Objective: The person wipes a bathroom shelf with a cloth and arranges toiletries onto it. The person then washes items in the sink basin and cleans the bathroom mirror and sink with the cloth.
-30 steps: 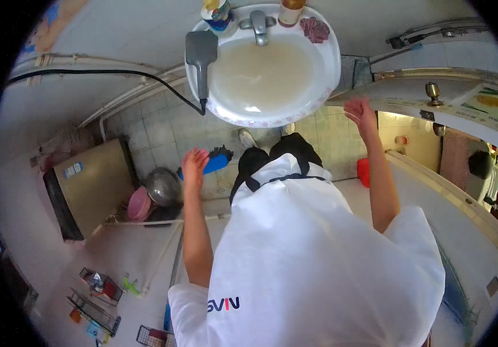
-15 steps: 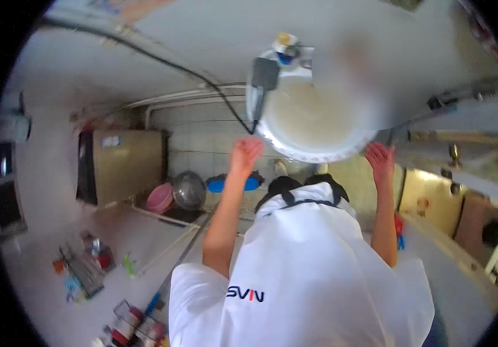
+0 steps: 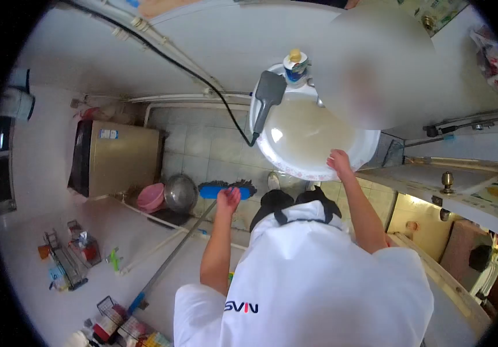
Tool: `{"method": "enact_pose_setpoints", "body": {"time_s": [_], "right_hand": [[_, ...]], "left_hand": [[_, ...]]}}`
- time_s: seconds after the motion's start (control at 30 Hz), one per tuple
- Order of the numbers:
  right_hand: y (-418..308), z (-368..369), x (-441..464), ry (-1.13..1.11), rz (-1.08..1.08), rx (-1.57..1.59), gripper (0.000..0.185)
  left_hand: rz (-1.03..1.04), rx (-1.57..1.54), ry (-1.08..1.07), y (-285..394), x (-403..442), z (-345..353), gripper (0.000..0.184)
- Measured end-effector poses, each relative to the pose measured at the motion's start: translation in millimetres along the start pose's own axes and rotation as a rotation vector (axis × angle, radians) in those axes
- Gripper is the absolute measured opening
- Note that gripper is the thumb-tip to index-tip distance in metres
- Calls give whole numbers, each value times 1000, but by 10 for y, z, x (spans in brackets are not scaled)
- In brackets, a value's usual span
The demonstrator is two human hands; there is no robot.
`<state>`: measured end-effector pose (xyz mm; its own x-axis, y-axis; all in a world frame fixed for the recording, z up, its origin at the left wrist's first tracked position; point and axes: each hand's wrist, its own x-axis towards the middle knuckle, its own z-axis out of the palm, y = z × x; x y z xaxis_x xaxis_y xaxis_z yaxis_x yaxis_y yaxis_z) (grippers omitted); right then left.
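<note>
My right hand (image 3: 340, 161) is over the front rim of the white washbasin (image 3: 295, 169), its fingers slightly curled and apart, holding nothing visible. Cloudy water (image 3: 309, 133) stands in the basin. Further left and lower, my left hand (image 3: 229, 197) hangs in the air with loosely bent fingers, overlapping the blue mop head (image 3: 209, 191) in view; I see nothing in it. A grey shower head (image 3: 270, 89) lies on the basin's left rim, its black hose trailing left. Beside it stands a bottle with a yellow cap (image 3: 295, 65).
Left stands a beige appliance (image 3: 124, 159), with a pink basin (image 3: 151, 197) and metal bowl (image 3: 180, 194) near it. The mop's pole (image 3: 171, 257) slants down-left. Wire racks (image 3: 66, 266) hang lower left. A door with a brass knob (image 3: 447, 180) is at right. A blurred patch hides the basin's upper right.
The view has shifted, so the washbasin appears lower and further right. My right hand has come in over its front rim. My left hand has moved away from the basin, towards the mop head.
</note>
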<state>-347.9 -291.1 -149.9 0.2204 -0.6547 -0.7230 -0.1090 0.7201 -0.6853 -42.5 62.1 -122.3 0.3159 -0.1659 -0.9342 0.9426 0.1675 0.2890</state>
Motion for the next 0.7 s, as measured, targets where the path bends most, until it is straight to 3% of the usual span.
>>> {"method": "enact_pose_setpoints", "body": {"time_s": [0.07,0.13,0.17,0.3,0.4,0.47,0.6,0.67,0.7], "right_hand": [[182,6,319,6,-8,-106,44],[285,80,530,92,-426,-899,48],[262,134,594,67,-443,-1033,44],[-30,378,713,63,-372,-1211,36],[45,491,966,-184,-484,-1474,32],[211,594,1170,322,-617,-1176,28],[164,785,1250,148,-490,-1397,25],[152,863,1256,341,-661,-1106,25],[122,887,1234,344,-665,-1110,25]], "left_hand": [[35,69,38,-48,-139,18,28],[72,218,34,-93,-231,54,27],[67,221,36,-113,-281,59,27],[58,389,-83,-197,-454,122,25],[70,483,-102,-243,-545,132,24],[85,500,-107,-279,-603,221,23],[157,591,-105,-273,-586,382,24],[184,634,-125,-311,-516,426,24],[197,661,-103,-302,-492,493,24]]}}
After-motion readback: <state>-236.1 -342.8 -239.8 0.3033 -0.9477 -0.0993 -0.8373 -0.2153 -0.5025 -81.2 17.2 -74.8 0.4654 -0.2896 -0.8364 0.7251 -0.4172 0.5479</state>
